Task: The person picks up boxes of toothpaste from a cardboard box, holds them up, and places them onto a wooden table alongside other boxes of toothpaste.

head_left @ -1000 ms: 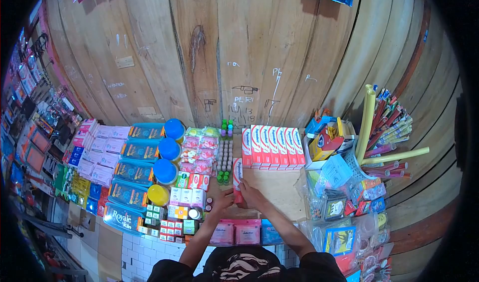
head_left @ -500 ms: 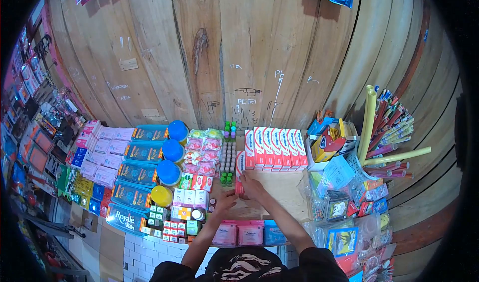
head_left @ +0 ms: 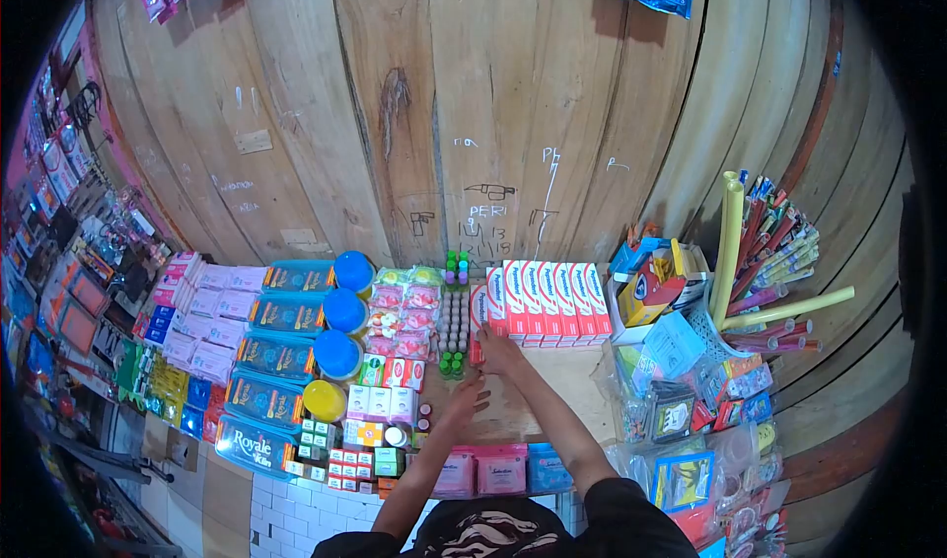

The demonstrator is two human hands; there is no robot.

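One box more now stands against the row of red-and-white toothpaste boxes (head_left: pixel 547 299) by the wooden wall (head_left: pixel 473 114). The loose toothpaste box (head_left: pixel 477 313), which a second ago stood apart from that row, out on the bare wooden shelf (head_left: pixel 552 380) and nearer the person, has been carried back until it touches the row's left end, just right of the tray of small bottles (head_left: pixel 453 323). It leans slightly, not yet square with its neighbours.

The right hand (head_left: pixel 498 349) has travelled with the box and rests at its lower end, fingers curled about the near edge; it appears to grasp the box, though the hold is small in this view. The left hand (head_left: pixel 464 396) has let go: its fingers are spread and relaxed, hovering over the shelf in front of the row, touching nothing. Half a second ago it lay lower and to the left, beside the small white boxes (head_left: pixel 380 403).

Judged from this, the box has reached its place at the row's left end and the placing is nearly complete; only straightening and release by the right hand seem to remain. Left of the row, the blue lids (head_left: pixel 343 311) and pink sachets (head_left: pixel 400 306) lie as before; in front of it, the pink packets (head_left: pixel 493 469) at the shelf's edge are likewise unchanged.
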